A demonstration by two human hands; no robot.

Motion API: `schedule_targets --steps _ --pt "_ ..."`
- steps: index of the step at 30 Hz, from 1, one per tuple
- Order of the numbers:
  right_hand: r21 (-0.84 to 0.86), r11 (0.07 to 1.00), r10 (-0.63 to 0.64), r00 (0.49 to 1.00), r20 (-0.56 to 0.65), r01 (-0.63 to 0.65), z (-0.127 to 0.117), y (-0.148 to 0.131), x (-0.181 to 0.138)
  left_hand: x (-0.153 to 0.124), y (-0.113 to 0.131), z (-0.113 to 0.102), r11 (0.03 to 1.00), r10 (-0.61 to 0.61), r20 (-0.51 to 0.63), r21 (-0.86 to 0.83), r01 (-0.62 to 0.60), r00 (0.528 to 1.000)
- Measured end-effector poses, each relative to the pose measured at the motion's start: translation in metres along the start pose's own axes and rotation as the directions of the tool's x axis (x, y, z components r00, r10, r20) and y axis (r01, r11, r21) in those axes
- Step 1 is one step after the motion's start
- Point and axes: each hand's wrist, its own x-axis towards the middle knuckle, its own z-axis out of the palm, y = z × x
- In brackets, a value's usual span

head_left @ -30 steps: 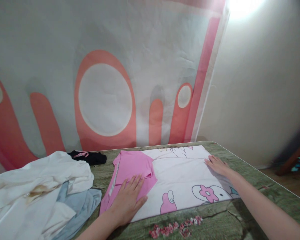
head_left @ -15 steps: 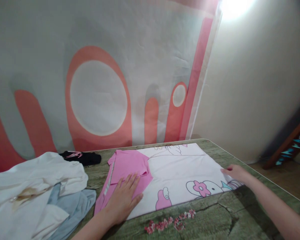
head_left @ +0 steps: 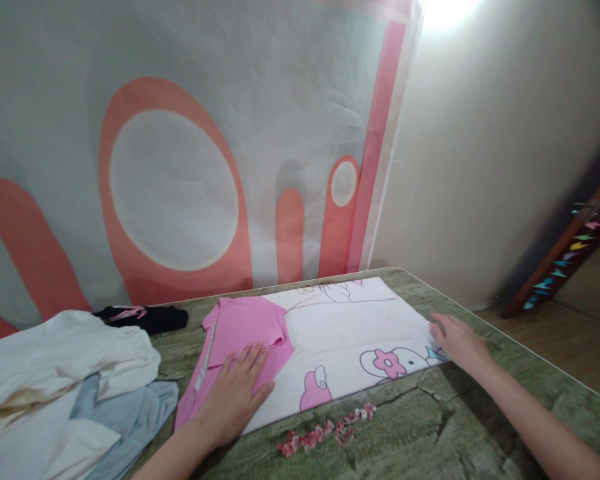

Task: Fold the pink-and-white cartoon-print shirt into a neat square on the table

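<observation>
The garment (head_left: 340, 327) lies under left fingers (head_left: 251, 363), its edge at right fingers (head_left: 448, 327).

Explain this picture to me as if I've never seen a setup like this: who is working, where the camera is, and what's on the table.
There is no machine here, just a person's bare left hand and right hand. The view comes from a camera worn on that person's head, looking forward and down. On the wood-look table a pink-and-white garment lies flat. The left hand rests spread on its pink part; the right hand's fingers are at its white end, though whether they pinch the edge I cannot tell. To the left are a rumpled white cloth, a light-blue cloth and a black cloth.
</observation>
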Motion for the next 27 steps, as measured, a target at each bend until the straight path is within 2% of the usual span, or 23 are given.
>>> schedule_targets --steps 2,3,5,6,7,9,11,15,20,24,27 --pt "0.108 0.971 -0.219 0.974 0.055 0.212 -0.009 -0.049 -0.023 0.001 0.0 0.001 1.0 0.003 -0.006 0.001 -0.003 1.0" --pt "0.169 0.936 -0.33 0.938 0.108 0.31 -0.014 -0.075 -0.037 0.001 0.0 0.001 1.0 0.004 -0.011 0.0 -0.004 1.0" --pt "0.301 0.832 -0.537 0.814 0.221 0.466 -0.025 -0.123 -0.066 0.002 0.0 0.001 1.0 0.008 -0.013 0.0 -0.008 1.0" --pt "0.344 0.781 -0.612 0.749 0.256 0.521 -0.03 -0.143 -0.079 0.002 0.0 0.001 1.0 0.009 -0.009 0.001 -0.009 1.0" --pt "0.371 0.748 -0.654 0.706 0.271 0.551 -0.035 -0.158 -0.089 0.002 0.001 0.001 1.0 0.008 -0.004 0.004 -0.008 1.0" --pt "0.4 0.716 -0.693 0.653 0.305 0.572 -0.042 -0.173 -0.1 0.002 0.001 0.0 1.0 0.006 0.004 0.01 -0.006 1.0" --pt "0.381 0.736 -0.673 0.662 0.329 0.559 -0.041 -0.172 -0.1 0.002 0.0 0.001 1.0 0.006 0.002 0.018 -0.006 1.0" --pt "0.252 0.837 -0.547 0.761 0.35 0.486 -0.021 -0.133 -0.077 0.002 -0.002 0.005 0.999 0.024 -0.034 0.028 -0.024 0.999" --pt "0.029 0.973 -0.223 0.898 0.379 0.229 0.009 -0.062 -0.042 0.003 -0.005 0.01 0.999 0.038 -0.049 0.029 -0.037 0.998" --pt "-0.107 0.994 0.0 0.944 0.331 0.038 0.024 -0.013 -0.022 0.004 -0.005 0.01 1.0 0.025 -0.049 0.018 -0.024 0.998" --pt "-0.153 0.985 0.113 0.959 0.26 -0.075 0.032 0.01 -0.014 0.003 -0.002 0.008 1.0 0.018 -0.036 0.0 -0.018 0.999"
